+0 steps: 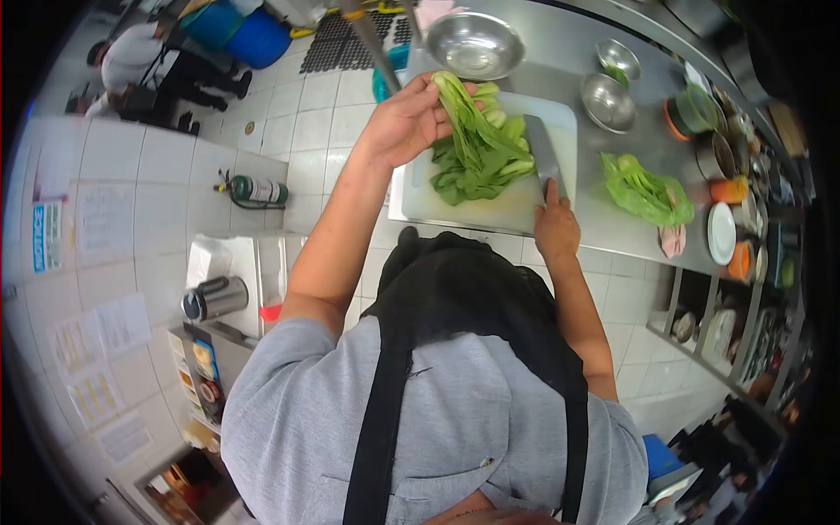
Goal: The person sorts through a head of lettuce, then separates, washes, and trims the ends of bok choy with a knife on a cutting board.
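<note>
My left hand (407,122) is closed on the pale stem end of some bok choy (469,118), raised over the white cutting board (420,208). More leafy bok choy (481,166) lies on the board beneath it. My right hand (557,227) grips the handle of a wide-bladed knife (542,147). The blade lies along the right part of the board, beside the greens, pointing away from me. The fingertips of my left hand are partly hidden behind the leaves.
A large steel bowl (475,45) stands beyond the board. Two smaller bowls, one a steel bowl (608,102), sit to the right. A green plastic bag of greens (646,191) lies near a white plate (722,234). Another person (131,57) is far left.
</note>
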The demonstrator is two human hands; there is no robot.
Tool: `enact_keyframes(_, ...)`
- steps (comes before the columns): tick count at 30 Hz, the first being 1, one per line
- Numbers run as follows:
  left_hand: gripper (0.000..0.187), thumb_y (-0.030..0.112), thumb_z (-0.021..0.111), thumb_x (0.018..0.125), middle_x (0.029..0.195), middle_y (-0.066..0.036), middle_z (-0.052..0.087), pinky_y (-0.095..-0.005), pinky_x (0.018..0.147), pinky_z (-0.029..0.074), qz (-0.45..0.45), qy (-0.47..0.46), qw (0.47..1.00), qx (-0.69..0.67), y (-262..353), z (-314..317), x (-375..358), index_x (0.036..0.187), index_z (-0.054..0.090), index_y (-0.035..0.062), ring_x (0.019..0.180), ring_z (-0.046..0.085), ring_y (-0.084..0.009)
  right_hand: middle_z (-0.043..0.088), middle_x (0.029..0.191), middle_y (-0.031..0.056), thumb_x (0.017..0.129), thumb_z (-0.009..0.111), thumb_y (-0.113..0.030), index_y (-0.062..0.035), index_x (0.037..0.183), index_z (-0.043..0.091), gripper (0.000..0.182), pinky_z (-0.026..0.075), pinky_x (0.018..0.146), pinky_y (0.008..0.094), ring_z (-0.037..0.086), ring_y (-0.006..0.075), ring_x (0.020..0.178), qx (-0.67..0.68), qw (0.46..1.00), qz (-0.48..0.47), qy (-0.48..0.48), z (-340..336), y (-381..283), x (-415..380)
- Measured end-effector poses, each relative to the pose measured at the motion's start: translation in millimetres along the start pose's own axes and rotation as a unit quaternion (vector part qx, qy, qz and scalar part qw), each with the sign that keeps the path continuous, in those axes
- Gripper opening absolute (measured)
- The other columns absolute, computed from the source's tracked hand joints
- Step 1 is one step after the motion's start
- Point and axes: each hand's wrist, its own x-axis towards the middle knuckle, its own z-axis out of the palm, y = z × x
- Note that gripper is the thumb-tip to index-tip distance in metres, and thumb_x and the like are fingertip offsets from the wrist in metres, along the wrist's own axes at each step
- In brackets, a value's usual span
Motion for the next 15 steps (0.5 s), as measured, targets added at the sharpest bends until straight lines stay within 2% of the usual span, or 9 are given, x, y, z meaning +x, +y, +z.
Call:
enact_keyframes(3,0.043,0.03,0.046,0.124,0.168,-0.023,0.056,-0.0552,0.125,0.051,0.033,0.022,0.999,0.0,20,-37,-39,0.159,0.048,0.0045,0.153,0.058,-0.0421,0.07,0.131,0.023,0.107,0.071,-0.027,-0.0179,0.173,0.044,0.072,0.064,0.096,0.0541,0.076,0.0422,0.115,-0.013,1.0,0.014,0.016,-4,-6,3)
enact_keyframes(5,0.039,0.027,0.045,0.125,0.164,-0.023,0.06,-0.0521,0.118,0.058,0.066,0.043,0.997,-0.024,30,-66,-58,0.156,0.049,0.0035,0.143,0.067,-0.0388,0.071,0.129,0.0226,0.108,0.07,-0.027,-0.021,0.174,0.043,0.072,0.064,0.095,0.0536,0.076,0.0427,0.114,-0.036,0.999,0.013,0.031,-6,-14,4)
enact_keyframes(8,0.04,0.029,0.046,0.125,0.168,-0.023,0.055,-0.0541,0.12,0.056,0.083,0.045,0.994,-0.051,48,-110,-87,0.156,0.05,0.0052,0.146,0.065,-0.0393,0.07,0.133,0.0237,0.109,0.069,-0.03,-0.0252,0.177,0.041,0.074,0.063,0.095,0.0557,0.075,0.0448,0.117,-0.04,0.992,0.096,0.068,3,-22,8)
enact_keyframes(11,0.04,0.03,0.044,0.125,0.172,-0.022,0.051,-0.0553,0.122,0.054,0.094,0.051,0.992,-0.073,69,-152,-115,0.157,0.052,0.0063,0.15,0.061,-0.0405,0.069,0.135,0.0264,0.111,0.066,-0.034,-0.0268,0.178,0.038,0.073,0.062,0.097,0.057,0.073,0.0463,0.119,-0.097,0.988,0.082,0.084,30,-13,21)
enact_keyframes(13,0.041,0.029,0.043,0.126,0.172,-0.021,0.05,-0.0557,0.123,0.054,0.097,0.04,0.988,-0.115,85,-188,-133,0.159,0.051,0.0065,0.151,0.059,-0.0407,0.064,0.142,0.0298,0.113,0.061,-0.036,-0.0303,0.18,0.036,0.071,0.058,0.107,0.0605,0.069,0.0512,0.126,-0.072,0.992,0.1,0.017,34,-11,28)
enact_keyframes(14,0.041,0.028,0.043,0.126,0.172,-0.021,0.051,-0.0563,0.125,0.053,0.095,0.046,0.987,-0.123,95,-207,-142,0.16,0.05,0.0068,0.152,0.058,-0.0407,0.062,0.145,0.0295,0.114,0.058,-0.035,-0.0306,0.178,0.039,0.067,0.057,0.109,0.0632,0.066,0.0544,0.128,-0.126,0.984,0.126,-0.007,26,-21,27)
enact_keyframes(15,0.041,0.028,0.043,0.126,0.172,-0.021,0.051,-0.0563,0.125,0.053,0.101,0.05,0.986,-0.125,105,-225,-152,0.16,0.05,0.0068,0.152,0.058,-0.0407,0.059,0.148,0.0302,0.115,0.055,-0.033,-0.0269,0.172,0.05,0.057,0.056,0.108,0.066,0.065,0.0569,0.128,-0.174,0.974,0.145,-0.032,7,-42,23)
